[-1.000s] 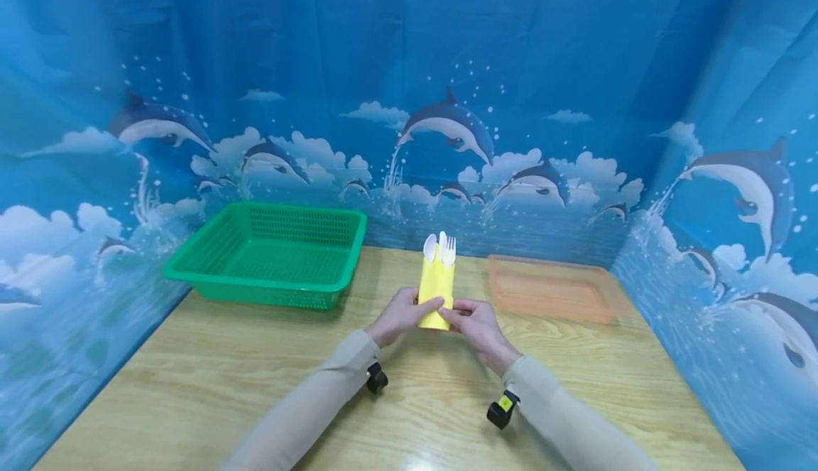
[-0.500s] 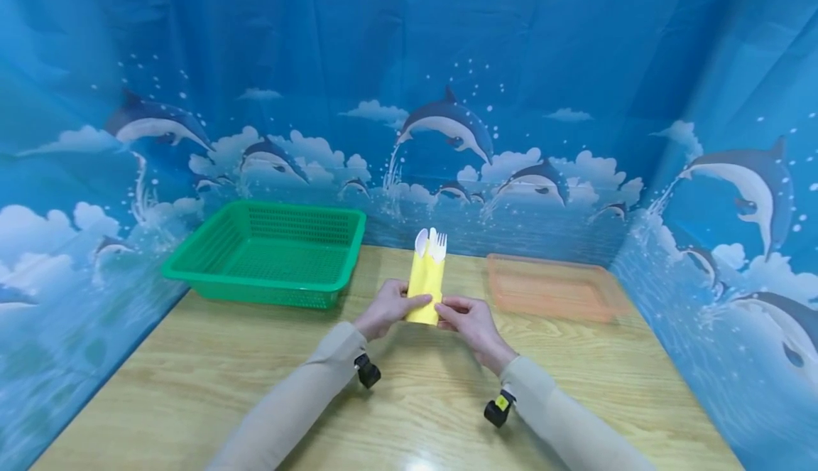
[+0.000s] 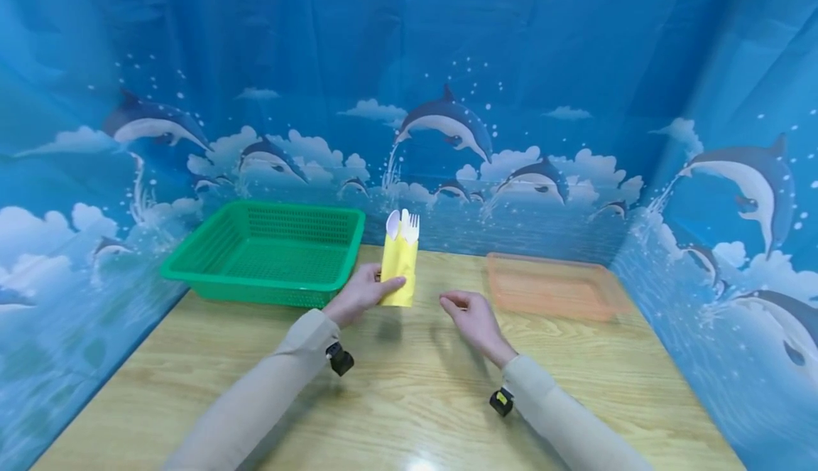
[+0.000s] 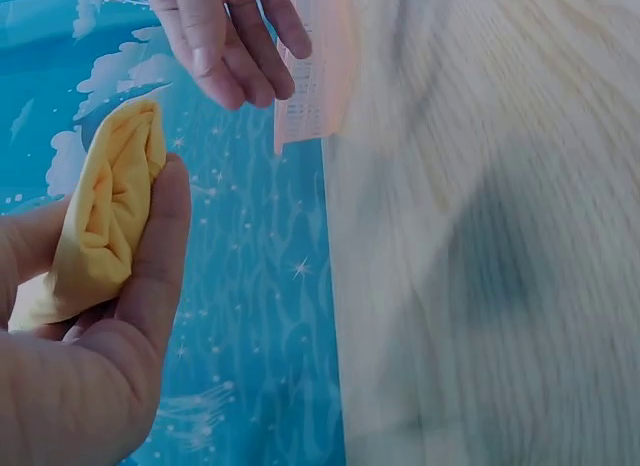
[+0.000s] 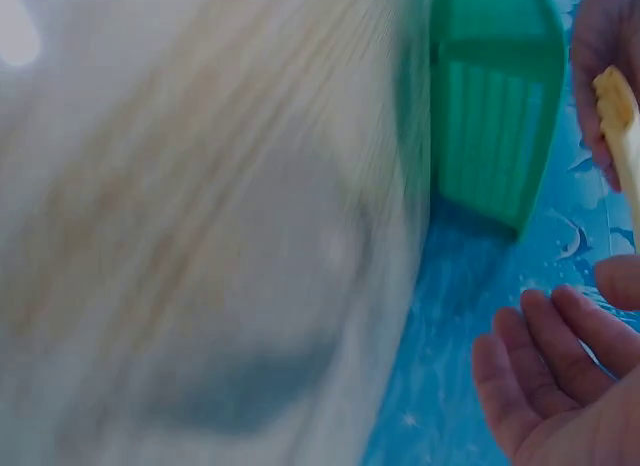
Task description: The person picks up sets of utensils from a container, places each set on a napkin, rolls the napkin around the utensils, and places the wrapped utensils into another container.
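Observation:
In the head view my left hand (image 3: 359,295) grips the lower left side of a folded yellow napkin (image 3: 400,261), thumb across its front. Out of the napkin's top stick a white spoon (image 3: 393,224), a fork (image 3: 413,228) and, between them, a slim white piece that looks like a knife. The bundle is upright above the table, near the green basket's right corner. The left wrist view shows the napkin's folded bottom end between thumb and fingers. To the right, my right hand (image 3: 476,323) hovers apart from the napkin, fingers loosely bent and holding nothing.
A green plastic basket (image 3: 260,288) stands at the back left of the wooden table (image 3: 409,393). At the back right lies a shallow translucent orange tray (image 3: 556,290). Blue curtains printed with dolphins (image 3: 447,121) close off the back and sides.
My left hand has carried the napkin with the cutlery left and slightly up, toward the basket. The right hand has let go of the napkin and stayed nearly in place.

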Demonstrator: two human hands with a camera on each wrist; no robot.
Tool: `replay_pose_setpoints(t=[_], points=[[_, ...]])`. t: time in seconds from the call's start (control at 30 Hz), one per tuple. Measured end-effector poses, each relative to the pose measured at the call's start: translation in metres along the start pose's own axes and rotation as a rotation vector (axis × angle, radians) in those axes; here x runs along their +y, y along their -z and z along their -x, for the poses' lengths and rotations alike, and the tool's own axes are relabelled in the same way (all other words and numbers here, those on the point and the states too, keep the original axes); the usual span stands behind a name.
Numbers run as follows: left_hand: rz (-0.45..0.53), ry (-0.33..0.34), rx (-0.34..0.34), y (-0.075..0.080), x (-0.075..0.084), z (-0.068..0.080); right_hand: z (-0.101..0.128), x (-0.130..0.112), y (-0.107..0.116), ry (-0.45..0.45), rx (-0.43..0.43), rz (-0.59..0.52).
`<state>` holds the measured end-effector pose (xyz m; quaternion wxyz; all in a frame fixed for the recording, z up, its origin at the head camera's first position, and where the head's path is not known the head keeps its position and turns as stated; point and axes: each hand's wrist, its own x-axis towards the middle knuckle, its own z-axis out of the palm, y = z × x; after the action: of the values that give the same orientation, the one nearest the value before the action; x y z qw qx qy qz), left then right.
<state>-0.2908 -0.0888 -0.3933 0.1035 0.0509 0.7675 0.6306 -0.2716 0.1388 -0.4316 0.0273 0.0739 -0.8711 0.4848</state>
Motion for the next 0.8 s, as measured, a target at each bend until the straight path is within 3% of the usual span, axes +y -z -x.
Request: replay_pose_setpoints(t=[0.2, 0.37, 0.6, 0.8], points=[[-0.008, 0.005, 0.003, 0.015, 0.006, 0.004, -0.004, -0.001, 0.01, 0.05, 0.039, 0.201], [-0.04, 0.016, 0.048, 0.027, 0.012, 0.005, -0.006, -0.001, 0.017, 0.112, 0.081, 0.347], [-0.087, -0.007, 0.099, 0.048, 0.021, 0.011, -0.01, -0.002, 0.024, 0.154, 0.09, 0.445], [-0.101, 0.02, 0.152, 0.071, 0.027, 0.011, -0.011, 0.0, 0.027, 0.146, 0.072, 0.499]])
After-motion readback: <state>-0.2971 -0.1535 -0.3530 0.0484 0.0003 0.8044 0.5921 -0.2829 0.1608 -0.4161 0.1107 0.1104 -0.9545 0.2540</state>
